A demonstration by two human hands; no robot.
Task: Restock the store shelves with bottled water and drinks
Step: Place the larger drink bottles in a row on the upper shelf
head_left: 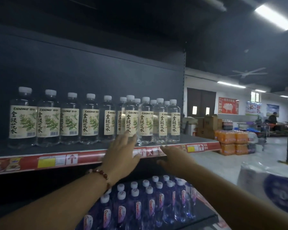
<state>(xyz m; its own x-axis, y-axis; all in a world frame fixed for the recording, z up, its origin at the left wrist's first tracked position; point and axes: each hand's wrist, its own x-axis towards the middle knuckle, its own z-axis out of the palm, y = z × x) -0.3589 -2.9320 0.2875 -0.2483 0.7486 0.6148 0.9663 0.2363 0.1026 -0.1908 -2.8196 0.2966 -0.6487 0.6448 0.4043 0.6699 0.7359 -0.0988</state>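
Upright clear bottles (96, 118) on shelf (90, 156), left hand (121, 151) fingers straight, right hand (175, 159) seemingly flat

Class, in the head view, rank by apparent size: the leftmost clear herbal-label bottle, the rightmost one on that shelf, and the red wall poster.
1. Leftmost clear herbal-label bottle.
2. Rightmost clear herbal-label bottle.
3. Red wall poster, though distance shrinks it.

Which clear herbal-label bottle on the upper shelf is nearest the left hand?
The clear white-capped bottle at the front, sixth from the right: left hand's fingertips reach its base.
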